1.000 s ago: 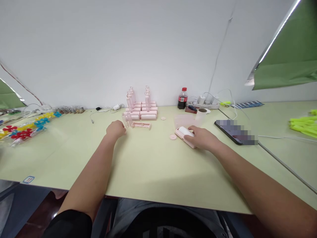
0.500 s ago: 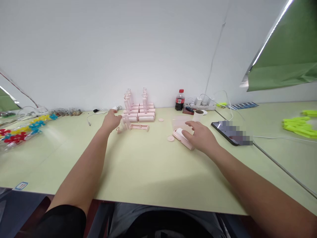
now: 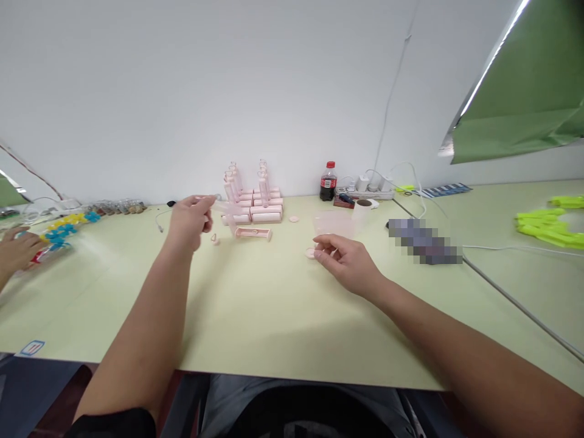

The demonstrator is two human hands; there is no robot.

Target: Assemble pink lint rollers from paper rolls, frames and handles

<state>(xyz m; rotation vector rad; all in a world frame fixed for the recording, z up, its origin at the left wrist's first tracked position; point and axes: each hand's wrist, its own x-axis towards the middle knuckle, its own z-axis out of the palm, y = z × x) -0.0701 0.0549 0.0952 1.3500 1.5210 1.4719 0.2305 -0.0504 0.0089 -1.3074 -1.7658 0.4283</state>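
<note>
My left hand is closed in a pinch on a translucent pink tube, raised just above the table and pointing right. Close to it on the table lie a small pink loop piece and an open pink half-shell. My right hand is low over the table with its fingers bent and thumb apart. The thumb tip meets the edge of a flat pink disc. Whatever lies beneath the palm is hidden, including the spot where the pink case with the white roll was.
Pink cases with upright tubes stand by the wall. A translucent sheet, a white roll, a cola bottle and a blurred-out phone sit at right. Another person's hand is at far left.
My left hand has drawn back left and lifted a translucent tube. My right hand has moved left and down towards the disc, its fingers more bent. Another person's hand has appeared at left.
</note>
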